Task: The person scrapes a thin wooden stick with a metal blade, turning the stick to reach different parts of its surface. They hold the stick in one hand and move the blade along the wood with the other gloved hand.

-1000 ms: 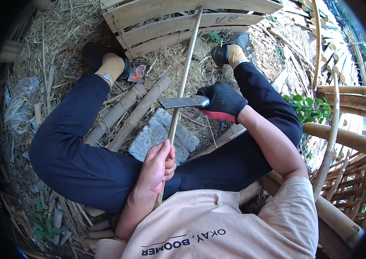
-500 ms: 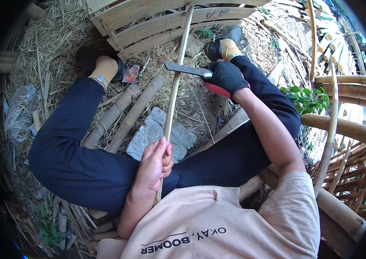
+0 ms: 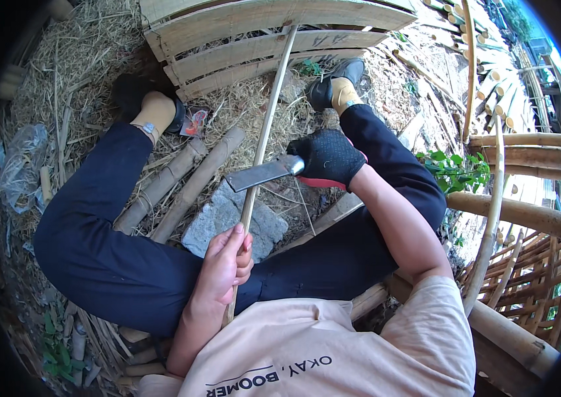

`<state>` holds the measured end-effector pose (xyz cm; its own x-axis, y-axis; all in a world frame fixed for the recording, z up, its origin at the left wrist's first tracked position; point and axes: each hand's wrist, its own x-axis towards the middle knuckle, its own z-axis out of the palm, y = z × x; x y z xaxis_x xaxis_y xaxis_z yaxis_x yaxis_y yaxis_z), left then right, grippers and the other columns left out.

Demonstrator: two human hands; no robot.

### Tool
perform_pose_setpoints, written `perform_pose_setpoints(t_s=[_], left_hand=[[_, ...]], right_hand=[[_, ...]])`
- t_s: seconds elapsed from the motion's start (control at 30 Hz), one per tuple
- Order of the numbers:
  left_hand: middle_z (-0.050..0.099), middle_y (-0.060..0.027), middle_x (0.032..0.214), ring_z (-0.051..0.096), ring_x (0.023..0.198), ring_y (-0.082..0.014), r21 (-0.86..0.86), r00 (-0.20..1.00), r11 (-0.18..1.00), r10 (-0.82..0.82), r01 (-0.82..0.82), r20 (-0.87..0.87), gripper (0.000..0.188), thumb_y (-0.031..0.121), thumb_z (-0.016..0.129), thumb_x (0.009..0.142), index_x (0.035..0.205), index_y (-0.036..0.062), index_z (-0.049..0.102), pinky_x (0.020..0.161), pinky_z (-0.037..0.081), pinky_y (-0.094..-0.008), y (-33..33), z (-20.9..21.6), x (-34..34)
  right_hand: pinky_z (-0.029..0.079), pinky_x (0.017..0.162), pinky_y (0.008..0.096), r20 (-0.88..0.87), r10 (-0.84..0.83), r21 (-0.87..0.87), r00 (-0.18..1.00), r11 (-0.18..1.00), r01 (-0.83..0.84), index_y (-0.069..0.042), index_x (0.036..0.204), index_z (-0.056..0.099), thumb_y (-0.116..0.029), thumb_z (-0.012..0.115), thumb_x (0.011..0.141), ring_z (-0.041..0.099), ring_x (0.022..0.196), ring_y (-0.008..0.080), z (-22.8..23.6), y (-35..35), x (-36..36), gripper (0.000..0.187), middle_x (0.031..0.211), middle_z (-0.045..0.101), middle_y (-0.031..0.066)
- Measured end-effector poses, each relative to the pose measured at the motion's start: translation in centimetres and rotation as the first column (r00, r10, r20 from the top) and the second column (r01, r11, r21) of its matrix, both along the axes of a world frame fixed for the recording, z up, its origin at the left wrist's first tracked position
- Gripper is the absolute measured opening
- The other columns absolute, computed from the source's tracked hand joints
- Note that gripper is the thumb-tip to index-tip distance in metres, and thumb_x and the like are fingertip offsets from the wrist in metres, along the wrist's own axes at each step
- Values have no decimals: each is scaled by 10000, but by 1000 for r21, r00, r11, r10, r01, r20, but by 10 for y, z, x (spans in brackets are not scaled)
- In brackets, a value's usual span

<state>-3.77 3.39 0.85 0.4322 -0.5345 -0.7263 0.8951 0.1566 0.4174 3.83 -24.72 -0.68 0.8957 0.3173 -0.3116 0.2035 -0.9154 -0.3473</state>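
A long, thin bamboo strip (image 3: 272, 106) slopes from my lap up to the wooden slatted crate at the far side. My bare left hand (image 3: 229, 261) is wrapped round its near part, thumb uppermost. In my right hand (image 3: 330, 159), gloved in black with a red palm, I grip a knife (image 3: 260, 175) with a broad, blunt-ended metal blade. The blade lies across the strip, a short way beyond my left hand. My glove hides most of the knife's handle. Under the strip, between my legs, a grey stone block (image 3: 231, 221) rests on the ground.
The slatted crate (image 3: 227, 49) stands beyond my feet. Two bamboo pieces (image 3: 197, 182) lie left of the stone. Thick bamboo poles (image 3: 518, 208) and a woven bamboo basket (image 3: 532, 278) are at the right. A clear plastic bag (image 3: 22, 162) lies at the left on straw-covered ground.
My right hand has drawn the knife along the strip toward me, from near the crate to close to my left hand. My left hand keeps its grip. The whole view has shifted slightly.
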Motion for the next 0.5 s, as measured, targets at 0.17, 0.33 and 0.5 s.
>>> perform_pose_setpoints(t_s=[0.17, 0.33, 0.5], left_hand=[[221, 95, 540, 166, 393, -9, 12, 1000, 1000, -29, 29, 9, 362, 370, 389, 1085, 819, 132, 448, 333, 144, -206, -2, -1, 0], [220, 93, 539, 167, 394, -9, -3, 999, 1000, -30, 30, 14, 354, 365, 389, 1085, 826, 131, 446, 332, 145, -204, -3, 1, 1], [228, 91, 545, 174, 398, -8, -6, 1000, 1000, -13, 13, -1, 338, 347, 394, 1085, 841, 122, 460, 334, 149, -203, -4, 1, -1]], right_hand=[[531, 710, 471, 57, -251, 8, 966, 968, 251, -80, 873, 725, -349, 674, 794, 673, 751, 390, -10, -7, 7, 284, 777, 689, 192], [533, 771, 434, 147, -476, -58, 867, 871, 488, -66, 984, 724, -420, 647, 863, 687, 842, 369, -13, -51, 24, 382, 876, 703, 218], [541, 795, 445, 107, -402, 10, 909, 915, 404, -122, 999, 724, -455, 640, 862, 694, 870, 360, -12, -27, 13, 370, 893, 715, 176]])
